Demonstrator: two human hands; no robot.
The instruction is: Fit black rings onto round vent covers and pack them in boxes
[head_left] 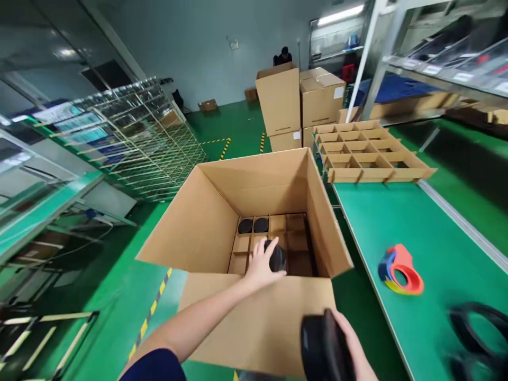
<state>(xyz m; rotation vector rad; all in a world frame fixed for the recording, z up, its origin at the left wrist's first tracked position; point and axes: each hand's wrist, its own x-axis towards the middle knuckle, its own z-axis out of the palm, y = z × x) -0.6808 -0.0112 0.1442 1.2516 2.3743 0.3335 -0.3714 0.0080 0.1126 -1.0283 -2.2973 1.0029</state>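
Note:
My left hand (262,264) reaches over the near flap into an open cardboard box (222,227). Its fingers are closed around a round black part (278,258), held above the box's divider cells. Two black round pieces, one at the far left (245,226) and one beside it (261,225), sit in the back row of cells. My right hand (353,349), at the bottom of the view and partly cut off, grips another black round part (323,346) just outside the near flap; motion blurs it.
Right of the box runs a green-topped table (381,222) bearing a cardboard divider grid (369,151), a red-and-blue ring-shaped piece (402,270) and blurred black rings (480,328). Stacked cartons (321,100) stand behind, near a person (284,54). A wire rack (138,137) stands left.

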